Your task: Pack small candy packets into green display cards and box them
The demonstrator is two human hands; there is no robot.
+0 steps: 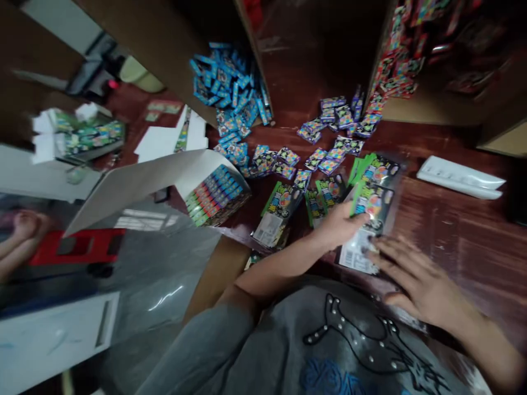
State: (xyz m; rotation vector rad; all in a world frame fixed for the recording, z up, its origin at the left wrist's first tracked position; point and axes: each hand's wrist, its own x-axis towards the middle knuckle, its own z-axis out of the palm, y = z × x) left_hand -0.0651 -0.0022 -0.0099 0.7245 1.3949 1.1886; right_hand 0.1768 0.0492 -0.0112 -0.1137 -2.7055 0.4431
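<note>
My left hand (338, 226) grips the left edge of a stack of green printed packets in clear wrap (371, 204) lying on the dark wooden table (461, 230). My right hand (415, 280) lies over the near end of the same stack, fingers spread and pointing left. More green packets (282, 206) lie just left of my left hand. Behind them, small purple and blue packets (329, 156) are scattered across the table.
A cardboard box spilling blue packets (230, 88) stands at the back. Another box with red packets (395, 60) is at the back right. An open white box holds coloured rows (214, 195) at left. A white pack (459, 176) lies at right. Another person's limbs (18, 233) show far left.
</note>
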